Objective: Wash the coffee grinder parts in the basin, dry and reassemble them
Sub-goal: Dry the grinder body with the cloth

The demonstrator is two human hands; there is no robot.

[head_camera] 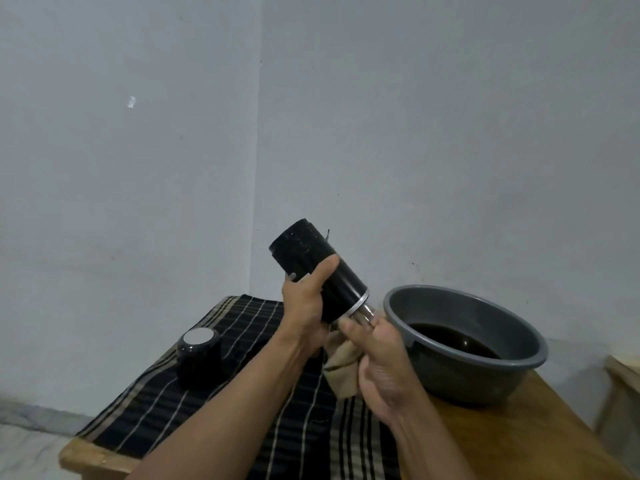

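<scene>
Well, from where I stand the person has the black grinder body [304, 254] lifted above the bench [519, 441], tilted so that its broad dark end points up toward the far left and its shiny metal end [364, 311] points down to the right. The left grip [304, 310] is wrapped round the middle of the body, fingers and thumb curled about it, grasping it. The right grip [379, 355] pinches the metal end between fingertips and thumb, and a beige cloth [341, 370] is bunched in that same palm, hanging down beneath the grinder. Just to the right of the hands a grey basin [485, 382] sits on the bare wood of the bench, with dark water in it. To the left, a black cloth with pale stripes [194, 414] covers the bench, and on it, well apart from the hands, stands a small black part with a white top [199, 356]. Behind everything rises a plain pale wall [138, 133], meeting another at a corner.
</scene>
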